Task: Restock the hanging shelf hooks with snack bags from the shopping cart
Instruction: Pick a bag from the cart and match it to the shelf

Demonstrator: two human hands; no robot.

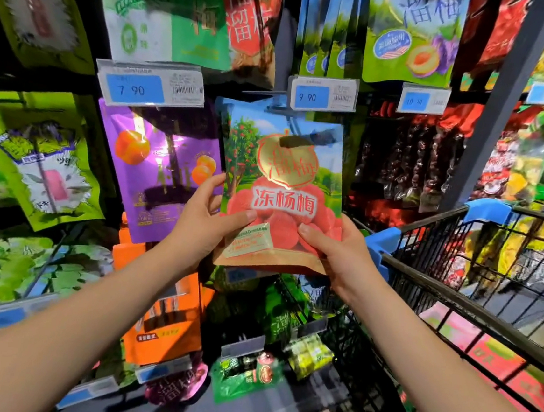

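A snack bag [283,180] with red berries and a gold emblem is held upright in front of the shelf, just below the 9.90 price tag [323,94]. My left hand [208,219] grips its lower left edge, thumb across the front. My right hand [336,245] grips its lower right corner. The bag's top edge sits at the shelf hook [283,107] under that tag; whether it hangs on the hook I cannot tell. The shopping cart [456,283] stands at the right with pink and red packets inside.
Purple bags [157,175] hang to the left under a 7.90 tag [149,86]. Green bags hang at far left and above. Orange bags [167,315] hang lower down. Dark red packets [414,159] hang to the right, behind a grey upright post [499,105].
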